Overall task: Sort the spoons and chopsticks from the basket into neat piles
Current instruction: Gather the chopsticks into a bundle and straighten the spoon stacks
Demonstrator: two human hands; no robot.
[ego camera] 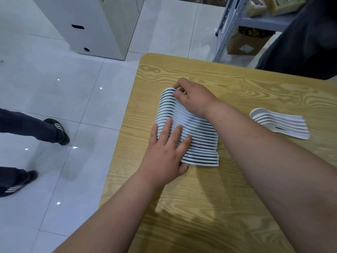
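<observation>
A: Entry one?
B: Long row of spoons (202,141). White, with dark lines showing between them, nested tightly one against the next. Bowls point left, handles right. The row runs far to near, curving at its far end, close to the left edge of the wooden table (237,84).
A: Entry two?
B: Small pile of spoons (280,125). Plain white, a handful, nested, bowls left, handles slightly fanned. It lies well apart, right of the row.

Looked like a stockroom or shop back room, slotted metal rack (224,30) stood at upper right, carton (244,43) below and wrapped packs (262,7) above, white cabinet (102,24) at upper left, glossy tiled floor (54,92), wood-grain table (228,207) at lower right.
</observation>
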